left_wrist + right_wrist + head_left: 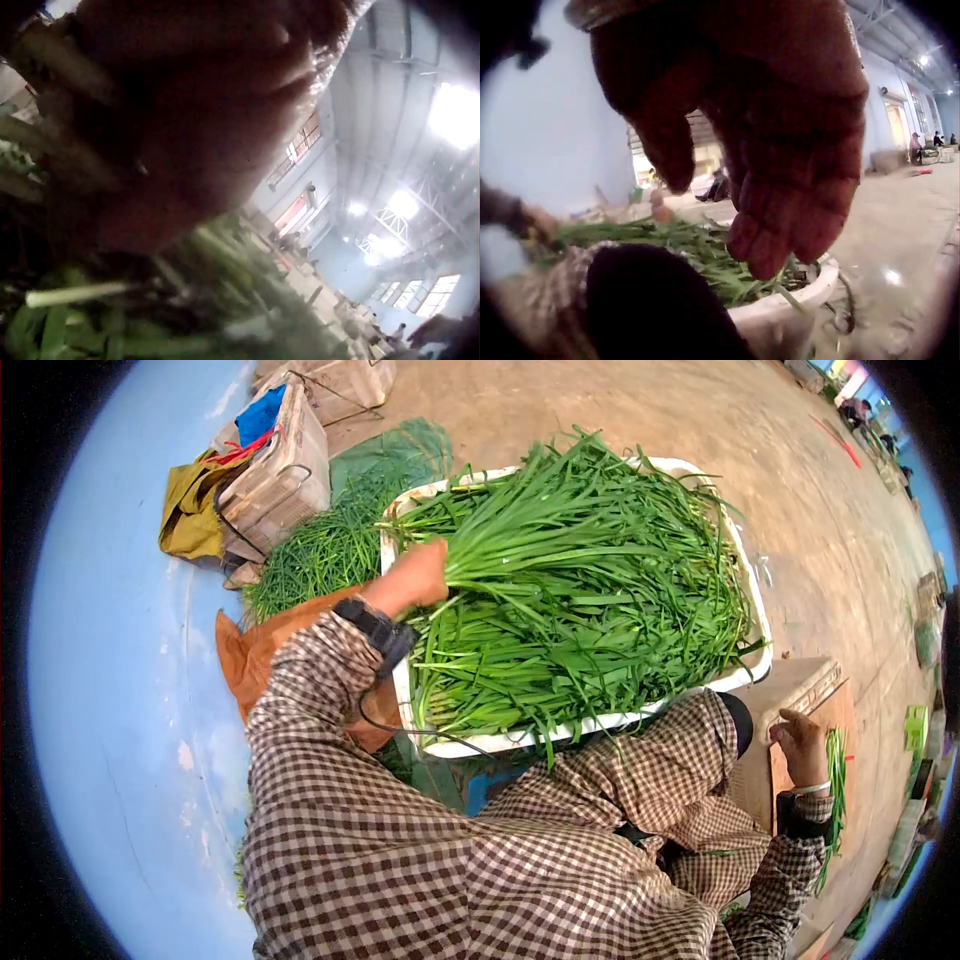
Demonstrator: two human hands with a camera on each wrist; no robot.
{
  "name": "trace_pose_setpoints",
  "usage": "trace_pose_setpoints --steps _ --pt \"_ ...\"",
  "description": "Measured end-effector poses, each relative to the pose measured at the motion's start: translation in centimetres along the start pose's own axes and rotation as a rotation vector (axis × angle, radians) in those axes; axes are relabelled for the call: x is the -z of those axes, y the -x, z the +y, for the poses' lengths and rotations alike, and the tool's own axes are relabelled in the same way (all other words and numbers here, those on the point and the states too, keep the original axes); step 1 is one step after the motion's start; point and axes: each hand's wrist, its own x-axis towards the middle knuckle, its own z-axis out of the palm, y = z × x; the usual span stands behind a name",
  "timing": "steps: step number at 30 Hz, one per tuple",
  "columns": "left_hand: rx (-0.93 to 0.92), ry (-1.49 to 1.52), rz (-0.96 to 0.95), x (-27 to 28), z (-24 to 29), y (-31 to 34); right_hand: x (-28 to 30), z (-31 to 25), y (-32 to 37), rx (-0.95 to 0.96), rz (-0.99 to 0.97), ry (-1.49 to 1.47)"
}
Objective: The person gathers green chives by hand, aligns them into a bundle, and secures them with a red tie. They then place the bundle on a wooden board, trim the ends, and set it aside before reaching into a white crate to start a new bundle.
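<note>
My left hand (418,572) grips a bunch of Chinese chives (545,530) by its pale stem ends, at the left side of a white tub (758,615). The long green leaves fan out to the right over more chives (600,635) heaped in the tub. In the left wrist view, the dark, close left hand (187,127) hides most of its grip. My right hand (803,748) hangs beside my knee with nothing in it. Its fingers (802,210) droop loosely, thumb apart, in the right wrist view. A thin bunch of chives (836,800) lies beside that wrist.
A foam box (790,690) stands by my right knee. Thinner green stalks (325,560) lie on a green sheet behind the tub's left side, near an orange cloth (245,655). Another box (280,490) with a yellow cloth (190,510) stands by the blue wall (130,660).
</note>
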Motion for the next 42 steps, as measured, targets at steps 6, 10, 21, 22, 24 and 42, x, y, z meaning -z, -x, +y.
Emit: trace_pose_setpoints --steps 6,10,21,22,24,42 --pt "-0.144 -0.305 0.172 5.5 1.8 0.7 -1.8 -7.0 -1.1 0.32 0.153 0.174" --pt "-0.23 -0.227 -0.009 3.5 -0.1 -2.2 -6.1 -17.0 -2.4 0.497 0.078 0.082" --pt "-0.085 -0.008 0.069 -3.3 0.2 -0.5 -10.8 -15.0 -4.4 0.455 -0.173 0.072" --pt "-0.088 -0.008 0.069 -3.0 0.3 -0.5 -10.8 -15.0 -4.3 0.452 -0.17 0.085" --pt "-0.085 -0.006 0.098 -2.2 0.0 -0.9 -10.8 -15.0 -4.4 0.469 -0.153 0.1" --pt "-0.416 -0.541 -0.029 8.9 7.9 0.3 -22.6 -28.9 -11.0 0.972 0.304 0.024"
